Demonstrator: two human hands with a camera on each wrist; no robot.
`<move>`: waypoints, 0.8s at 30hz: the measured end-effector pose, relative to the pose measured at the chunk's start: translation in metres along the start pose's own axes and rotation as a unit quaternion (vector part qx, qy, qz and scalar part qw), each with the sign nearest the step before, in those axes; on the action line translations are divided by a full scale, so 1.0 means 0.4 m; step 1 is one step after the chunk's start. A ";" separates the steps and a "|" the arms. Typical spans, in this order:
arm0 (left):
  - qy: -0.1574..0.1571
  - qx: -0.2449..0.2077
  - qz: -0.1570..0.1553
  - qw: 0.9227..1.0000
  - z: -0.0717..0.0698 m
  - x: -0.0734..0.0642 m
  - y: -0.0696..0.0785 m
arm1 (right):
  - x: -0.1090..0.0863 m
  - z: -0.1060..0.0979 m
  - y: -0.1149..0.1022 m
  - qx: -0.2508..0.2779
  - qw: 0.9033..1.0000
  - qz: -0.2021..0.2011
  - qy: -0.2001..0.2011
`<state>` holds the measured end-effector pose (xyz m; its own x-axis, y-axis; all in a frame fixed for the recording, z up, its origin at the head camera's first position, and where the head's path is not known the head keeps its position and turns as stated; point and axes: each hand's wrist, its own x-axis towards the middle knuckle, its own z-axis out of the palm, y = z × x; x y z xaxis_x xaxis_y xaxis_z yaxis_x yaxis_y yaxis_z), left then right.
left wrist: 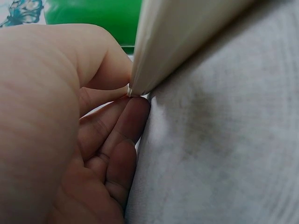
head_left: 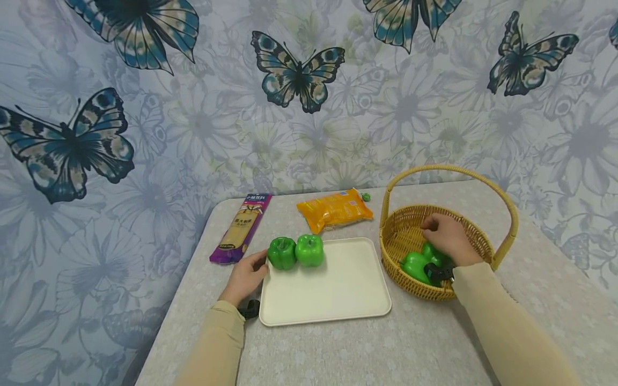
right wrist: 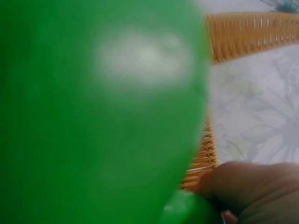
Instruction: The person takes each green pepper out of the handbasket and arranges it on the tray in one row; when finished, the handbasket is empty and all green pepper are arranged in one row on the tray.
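Facing wallpaper (head_left: 212, 128), our table (head_left: 338, 354) bears peppers (head_left: 309, 250) in tray (head_left: 328, 292) and basket (head_left: 399, 231); our left hand (head_left: 245, 279) pinches the tray; right hand (head_left: 450, 237), hold unclear.

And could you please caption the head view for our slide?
Left hand at tray bearing two green peppers; right hand over wicker basket holding more peppers.

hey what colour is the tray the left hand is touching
The tray is plain cream, showing best in the head view.
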<state>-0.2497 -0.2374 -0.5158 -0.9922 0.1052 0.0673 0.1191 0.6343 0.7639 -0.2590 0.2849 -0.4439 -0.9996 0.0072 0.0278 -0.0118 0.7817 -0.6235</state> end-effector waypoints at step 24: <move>0.000 0.007 0.001 1.000 -0.002 -0.002 0.002 | 0.011 0.008 0.000 0.017 0.999 -0.017 -0.028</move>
<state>-0.2488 -0.2375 -0.5146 -0.9920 0.1061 0.0678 0.1206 0.6445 0.7551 -0.2634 0.2829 -0.4462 -0.9985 -0.0542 0.0057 -0.0449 0.7589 -0.6497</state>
